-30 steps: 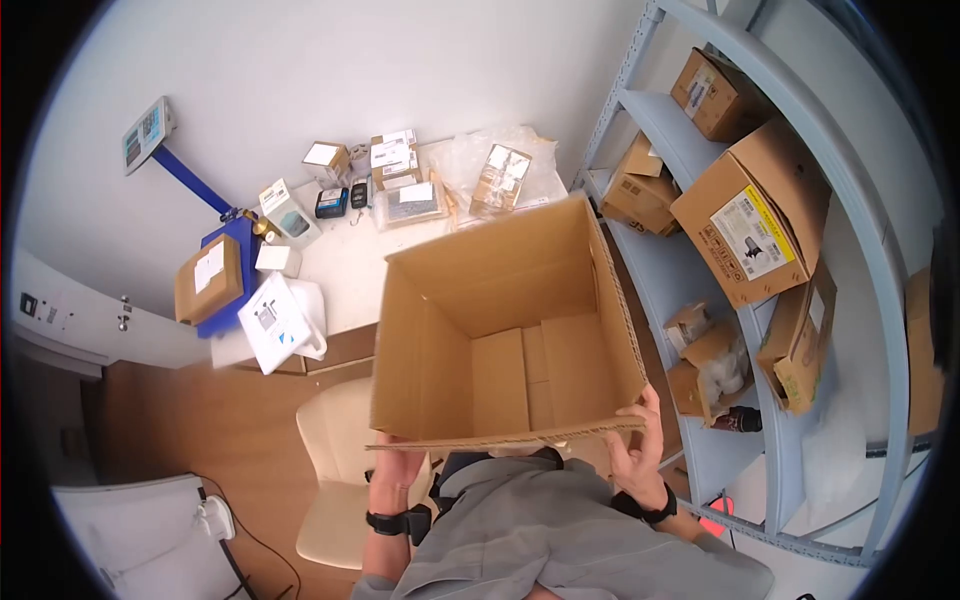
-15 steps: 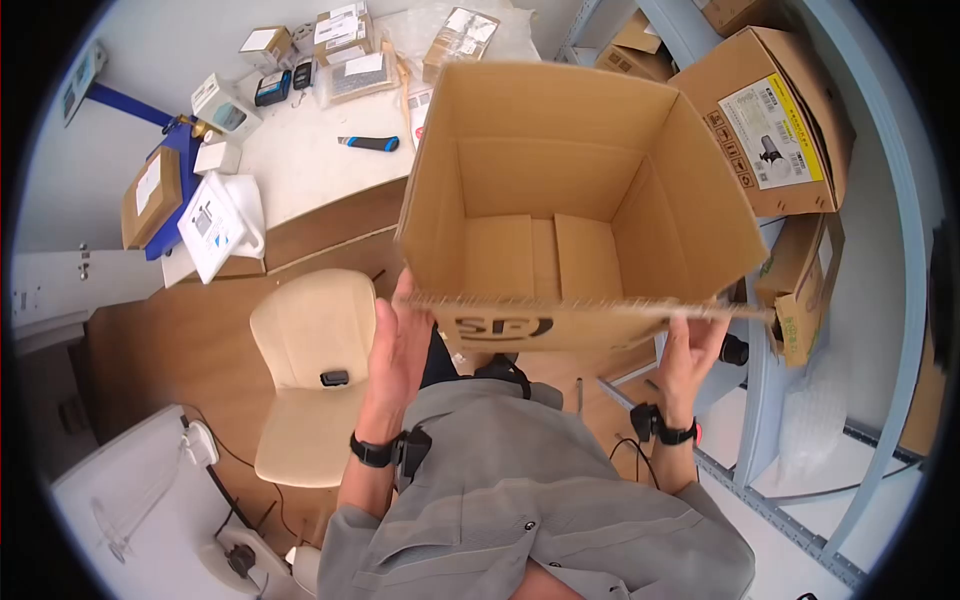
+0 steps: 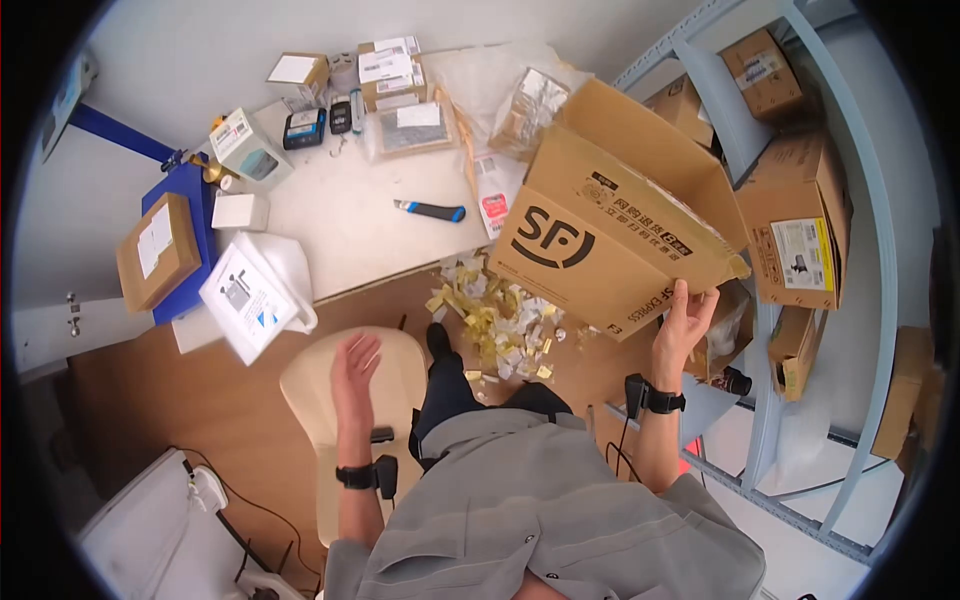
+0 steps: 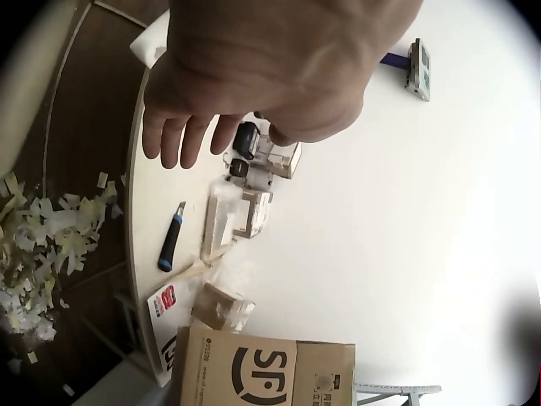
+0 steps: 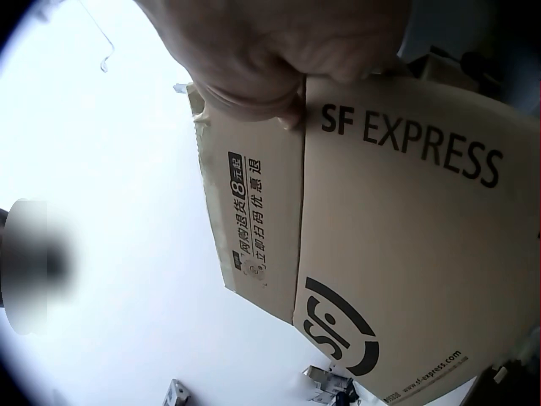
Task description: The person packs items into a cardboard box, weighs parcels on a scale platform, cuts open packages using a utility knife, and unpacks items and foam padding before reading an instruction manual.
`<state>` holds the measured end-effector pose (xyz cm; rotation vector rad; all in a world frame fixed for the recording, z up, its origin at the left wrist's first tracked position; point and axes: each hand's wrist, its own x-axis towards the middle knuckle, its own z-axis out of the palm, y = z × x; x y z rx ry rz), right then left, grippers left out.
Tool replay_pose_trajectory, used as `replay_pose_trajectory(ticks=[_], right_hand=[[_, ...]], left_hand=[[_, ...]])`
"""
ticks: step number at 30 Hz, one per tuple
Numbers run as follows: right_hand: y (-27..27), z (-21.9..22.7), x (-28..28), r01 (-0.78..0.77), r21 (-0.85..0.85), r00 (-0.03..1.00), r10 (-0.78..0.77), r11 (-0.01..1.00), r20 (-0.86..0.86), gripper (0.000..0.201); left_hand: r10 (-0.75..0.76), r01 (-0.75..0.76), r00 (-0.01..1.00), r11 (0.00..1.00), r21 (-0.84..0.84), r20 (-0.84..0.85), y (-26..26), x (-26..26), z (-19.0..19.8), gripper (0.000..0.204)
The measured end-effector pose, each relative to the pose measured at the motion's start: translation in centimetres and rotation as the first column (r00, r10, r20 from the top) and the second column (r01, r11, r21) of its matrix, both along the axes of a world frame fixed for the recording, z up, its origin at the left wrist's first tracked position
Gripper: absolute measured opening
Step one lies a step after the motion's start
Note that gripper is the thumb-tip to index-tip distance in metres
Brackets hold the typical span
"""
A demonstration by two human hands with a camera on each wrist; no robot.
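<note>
A large open cardboard box [image 3: 600, 235] marked SF tilts at the table's right end, its printed side facing the person. My right hand [image 3: 684, 335] grips its lower right edge; the right wrist view shows that hand [image 5: 287, 51] against the box [image 5: 406, 220], thumb on the printed side, other fingers mostly hidden. Over the chair, my left hand [image 3: 354, 380] is raised off the box with nothing in it. Its fingers hang extended in the left wrist view, the hand [image 4: 270, 68] well away from the box [image 4: 254, 372].
On the white table [image 3: 370, 235] lie a blue-black cutter [image 3: 430, 210], small boxes and wrapped parcels. Paper scraps [image 3: 495, 320] cover the floor below. A beige chair [image 3: 310, 390] stands left; metal shelving [image 3: 765, 400] with cartons [image 3: 800, 220] stands right.
My left hand has let go of the box and moved left. The box, still gripped by my right hand, has turned so its printed side shows, uncovering the scraps on the floor.
</note>
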<state>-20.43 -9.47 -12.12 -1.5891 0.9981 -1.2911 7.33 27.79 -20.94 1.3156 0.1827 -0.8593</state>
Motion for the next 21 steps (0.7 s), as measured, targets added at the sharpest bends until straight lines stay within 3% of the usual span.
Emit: replay_pose_trajectory(ticks=[3, 8, 11, 15, 21], right_hand=[[0.4, 1.3, 2.2, 0.042, -0.037, 0.999, -0.042, 0.998, -0.018, 0.018], [-0.3, 4.7, 4.5, 0.006, -0.092, 0.999, -0.009, 0.996, -0.034, 0.019], [-1.0, 6.9, 6.4, -0.045, -0.122, 0.999, 0.047, 0.991, 0.012, 0.022], [-3.4, 8.3, 10.1, -0.069, -0.210, 0.992, 0.089, 0.975, 0.087, 0.023], [-8.2, 8.0, 18.7, -0.179, -0.240, 0.981, 0.193, 0.954, 0.036, 0.017]], left_hand=[[0.153, -0.164, 0.985, 0.971, 0.174, 0.078, 6.1, 3.7, -0.6, 0.059], [0.367, -0.389, 0.921, 0.889, 0.240, 0.132, 14.4, 5.5, -2.5, 0.055], [0.403, -0.422, 0.907, 0.871, 0.250, 0.124, 16.6, 3.9, -3.9, 0.054], [0.426, -0.408, 0.904, 0.870, 0.276, -0.008, 18.1, 0.2, -7.8, 0.047], [0.465, -0.410, 0.879, 0.852, 0.325, -0.108, 19.0, -2.9, -11.8, 0.043]])
